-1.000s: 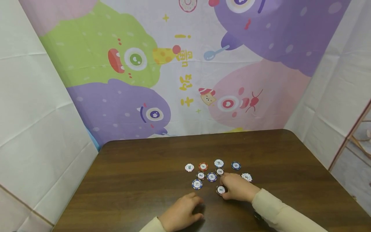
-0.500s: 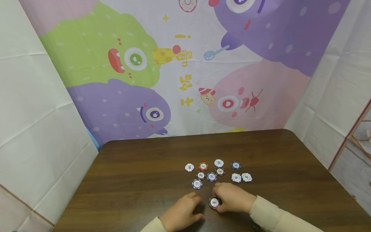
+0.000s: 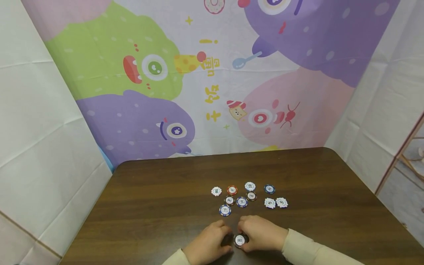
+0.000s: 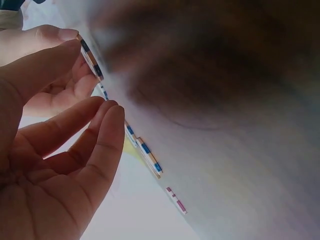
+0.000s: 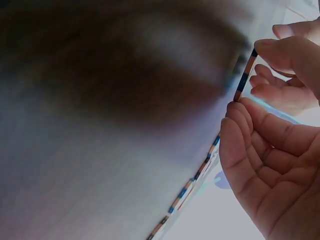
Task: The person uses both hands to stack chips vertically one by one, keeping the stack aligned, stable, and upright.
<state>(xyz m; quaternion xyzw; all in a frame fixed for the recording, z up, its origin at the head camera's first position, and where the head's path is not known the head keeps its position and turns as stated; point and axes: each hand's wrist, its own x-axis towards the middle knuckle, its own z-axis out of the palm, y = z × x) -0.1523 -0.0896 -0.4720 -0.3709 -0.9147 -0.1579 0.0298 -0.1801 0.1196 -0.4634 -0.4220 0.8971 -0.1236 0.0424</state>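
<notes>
We locate the dark-edged chip (image 3: pixel 240 241), marked 100, lying face up on the near part of the brown table (image 3: pixel 149 198), between the two hands. We grip it with the right hand (image 3: pixel 260 232): thumb and bent fingers pinch the rim, the opening closed down to the chip itself. We place the left hand (image 3: pixel 208 242) just beside the chip on the opposite side, thumb and fingers loosely curved, parted and holding nothing. Beyond the hands, we identify a far row: a white chip (image 3: pixel 216 191), a red chip (image 3: pixel 232 190), a pale blue chip (image 3: pixel 250 186) and a navy chip (image 3: pixel 269 189). To the right, we note two white chips marked 5 (image 3: pixel 269 203), set side by side. Behind the table, we see a cloth printed with cartoon figures (image 3: pixel 216 140)
</notes>
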